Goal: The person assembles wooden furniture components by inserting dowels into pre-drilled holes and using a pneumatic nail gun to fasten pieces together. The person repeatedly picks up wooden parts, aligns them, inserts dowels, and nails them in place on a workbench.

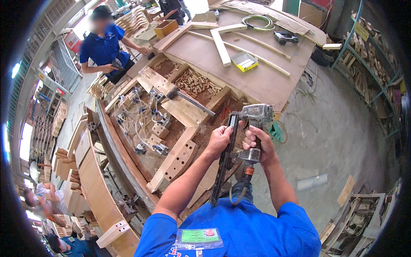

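A black and grey pneumatic nail gun is held upright in front of my chest. My right hand wraps round its handle. My left hand is closed on the long dark magazine, near its upper end. An air hose with an orange fitting hangs from the handle's base. Just left of my hands, a curved wooden piece with drilled holes lies on the wooden jig. Beyond it a hammer rests across the boards, beside a compartment of wooden dowels.
Clamps and air tubes fill the jig's left side. On the far table lie wooden strips, a yellow-edged box, another power tool and a coiled hose. A co-worker stands at the far left. Grey floor lies right.
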Demonstrator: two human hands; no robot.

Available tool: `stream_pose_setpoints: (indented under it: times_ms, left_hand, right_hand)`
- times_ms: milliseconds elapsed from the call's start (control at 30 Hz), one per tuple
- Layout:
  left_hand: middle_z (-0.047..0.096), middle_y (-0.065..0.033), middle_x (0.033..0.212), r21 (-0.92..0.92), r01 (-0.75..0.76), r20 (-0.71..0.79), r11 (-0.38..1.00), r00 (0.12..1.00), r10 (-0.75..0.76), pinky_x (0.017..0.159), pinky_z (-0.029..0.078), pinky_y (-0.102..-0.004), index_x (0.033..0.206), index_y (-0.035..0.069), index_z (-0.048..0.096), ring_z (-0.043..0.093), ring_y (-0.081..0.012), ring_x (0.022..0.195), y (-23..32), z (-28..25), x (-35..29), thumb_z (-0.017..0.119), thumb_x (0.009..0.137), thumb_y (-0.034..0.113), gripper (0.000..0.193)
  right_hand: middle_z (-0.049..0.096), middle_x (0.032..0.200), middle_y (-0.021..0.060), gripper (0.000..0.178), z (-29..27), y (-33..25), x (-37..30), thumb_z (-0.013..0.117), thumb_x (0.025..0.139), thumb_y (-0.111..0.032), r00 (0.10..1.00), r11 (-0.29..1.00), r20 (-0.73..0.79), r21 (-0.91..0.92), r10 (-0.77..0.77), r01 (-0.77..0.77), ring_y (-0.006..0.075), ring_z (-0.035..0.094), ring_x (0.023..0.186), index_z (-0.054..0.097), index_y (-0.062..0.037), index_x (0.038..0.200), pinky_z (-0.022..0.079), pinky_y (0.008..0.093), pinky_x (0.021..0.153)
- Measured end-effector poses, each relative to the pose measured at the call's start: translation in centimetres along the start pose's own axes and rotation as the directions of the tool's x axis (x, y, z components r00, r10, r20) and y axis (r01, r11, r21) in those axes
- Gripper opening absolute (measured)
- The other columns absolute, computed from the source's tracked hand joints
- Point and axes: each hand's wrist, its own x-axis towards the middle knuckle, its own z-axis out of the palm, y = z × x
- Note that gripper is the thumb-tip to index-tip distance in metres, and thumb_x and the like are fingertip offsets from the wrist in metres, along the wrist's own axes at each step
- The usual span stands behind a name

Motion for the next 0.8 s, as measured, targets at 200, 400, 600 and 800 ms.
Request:
stream_pose_setpoints:
  times_ms: [200,400,600,800]
  left_hand:
    - [0.059,0.0046,0.076,-0.133,0.008,-0.1,0.991,0.995,-0.021,0.054,0.043,-0.0261,0.095,0.009,0.061,0.05,-0.0048,0.062,-0.6,1.8,0.2,0.057,0.114,0.035,0.032]
    - [0.06,0.0036,0.08,-0.129,-0.097,-0.141,0.987,0.987,0.079,0.057,0.044,-0.0273,0.1,0.005,0.064,0.05,-0.0052,0.066,-1.0,2.1,-0.6,0.058,0.114,0.031,0.03]
    - [0.068,-0.0005,0.094,-0.306,-0.07,-0.03,0.949,0.998,0.063,0.068,0.052,-0.0265,0.126,0.004,0.063,0.061,-0.0077,0.076,-1.1,1.4,-2.7,0.056,0.114,0.028,0.027]
    - [0.072,-0.0032,0.101,-0.412,-0.072,0.01,0.908,0.996,0.084,0.078,0.057,-0.0286,0.14,0.005,0.058,0.067,-0.0103,0.085,-3.5,0.8,-4.0,0.063,0.111,0.026,0.036]
  right_hand:
    - [0.045,0.074,-0.0071,0.037,-0.5,-1.9,0.2,0.057,0.109,-0.021,0.991,0.989,0.022,-0.065,0.134,-0.132,0.0053,0.047,0.059,0.059,-0.0016,0.14,0.051,0.0296,0.065]
    - [0.045,0.073,-0.0063,0.043,-0.2,-2.1,0.0,0.055,0.11,-0.02,0.989,0.992,0.092,-0.055,0.118,-0.113,0.0062,0.047,0.057,0.054,0.004,0.145,0.052,0.0299,0.063]
    - [0.048,0.072,-0.0035,0.048,0.7,-1.4,-0.3,0.06,0.107,-0.02,0.996,0.969,0.084,-0.247,0.036,-0.015,0.0099,0.052,0.057,0.052,0.0035,0.148,0.056,0.0341,0.063]
    - [0.057,0.071,0.0004,0.046,4.0,-1.0,0.2,0.07,0.102,-0.018,0.998,0.891,-0.068,-0.451,0.013,-0.042,0.0133,0.06,0.057,0.056,-0.003,0.143,0.058,0.0381,0.06]
